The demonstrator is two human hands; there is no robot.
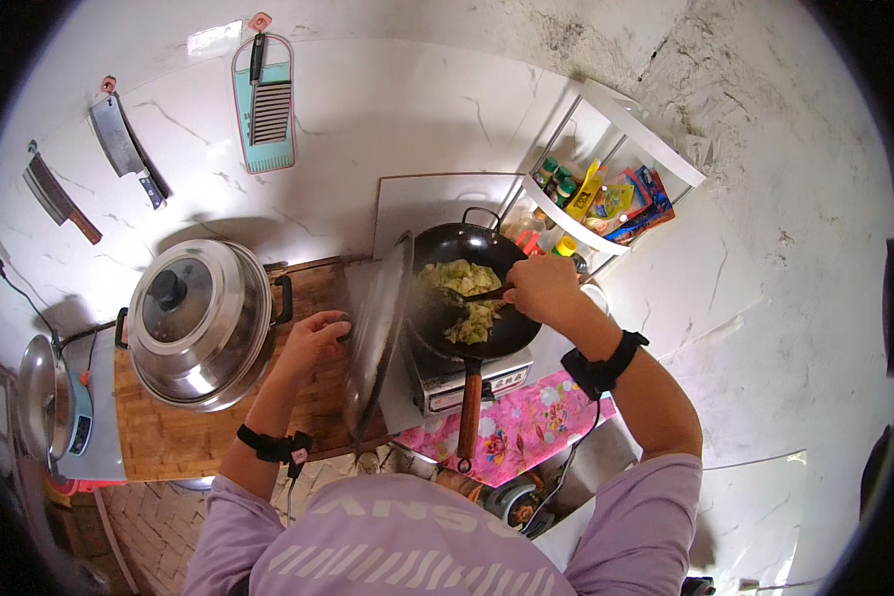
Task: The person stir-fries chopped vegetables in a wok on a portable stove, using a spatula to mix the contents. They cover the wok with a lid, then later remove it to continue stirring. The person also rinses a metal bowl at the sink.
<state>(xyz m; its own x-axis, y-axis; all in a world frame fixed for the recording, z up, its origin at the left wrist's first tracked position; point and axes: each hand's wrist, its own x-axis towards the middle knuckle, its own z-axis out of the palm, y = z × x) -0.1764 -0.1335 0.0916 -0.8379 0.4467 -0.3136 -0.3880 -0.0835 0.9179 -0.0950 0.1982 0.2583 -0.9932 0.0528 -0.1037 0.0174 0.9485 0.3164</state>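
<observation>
My right hand (544,289) grips the dark handle of a spatula (484,295), whose blade reaches into a black wok (436,334). Pale green chopped vegetables (460,279) lie in the wok in two heaps, with some steam at their left. The wok sits on a portable gas stove (477,381), its wooden handle (470,410) pointing toward me. My left hand (314,339) holds the knob of a large metal lid (380,335), tilted nearly upright at the wok's left side.
Left of the lid, a steel steamer pot (201,324) with a glass-centred cover stands on a wooden board (171,447). Farther left is an electric cooker (71,410). A corner shelf (566,212) holds seasonings. Cleavers (123,141) and a crinkle cutter (270,112) hang on the wall.
</observation>
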